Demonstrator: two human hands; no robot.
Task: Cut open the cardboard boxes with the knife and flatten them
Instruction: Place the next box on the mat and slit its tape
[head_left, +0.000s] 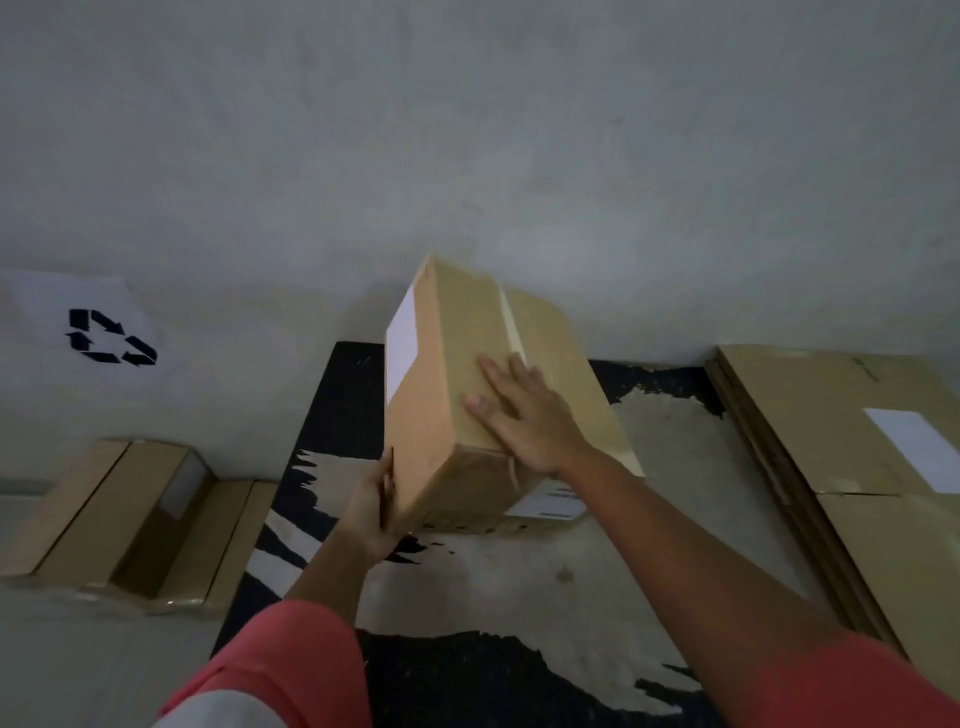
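A closed brown cardboard box (452, 374) with a taped seam and white labels stands tilted on a black and beige mat (519, 582). My right hand (524, 410) lies flat on the box's top face with the fingers spread. My left hand (371, 506) holds the box's near left edge, thumb along the corner. No knife is in view.
A stack of flattened cardboard (852, 441) lies at the right of the mat. At the left a cut-open box (135, 519) lies on the floor. A white sheet with a recycling symbol (104, 335) lies at the far left near the grey wall.
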